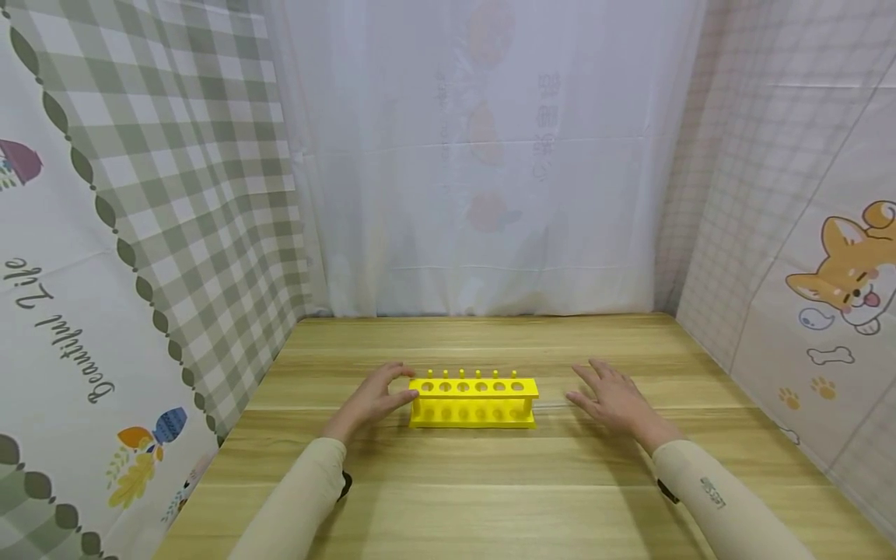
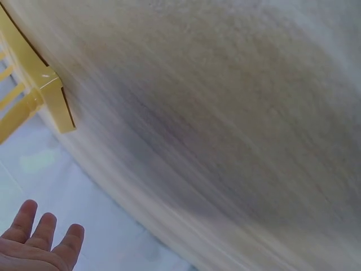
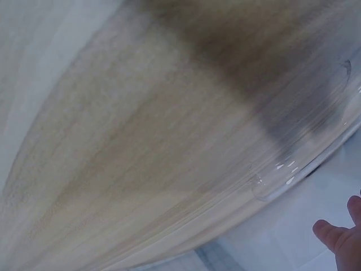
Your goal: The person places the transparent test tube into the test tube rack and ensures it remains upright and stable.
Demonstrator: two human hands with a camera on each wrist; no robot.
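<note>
Over the left half of the tabletop (image 1: 490,490), the left hand (image 1: 376,398) holds its thumb and fingers apart by the left end of a yellow rack (image 1: 473,395); whether the thumb touches it, one cannot tell. Toward the right edge, the right hand (image 1: 612,397) also has its fingers apart, well away from the rack. Between the rack and that hand lies a clear, tube-like piece (image 1: 553,405). The rack stands upright about midway between the left and right edges, six holes along its top and six pegs behind them. Beyond the far edge hangs a white curtain (image 1: 476,171), with a checked cloth (image 1: 189,132) past the left edge
</note>
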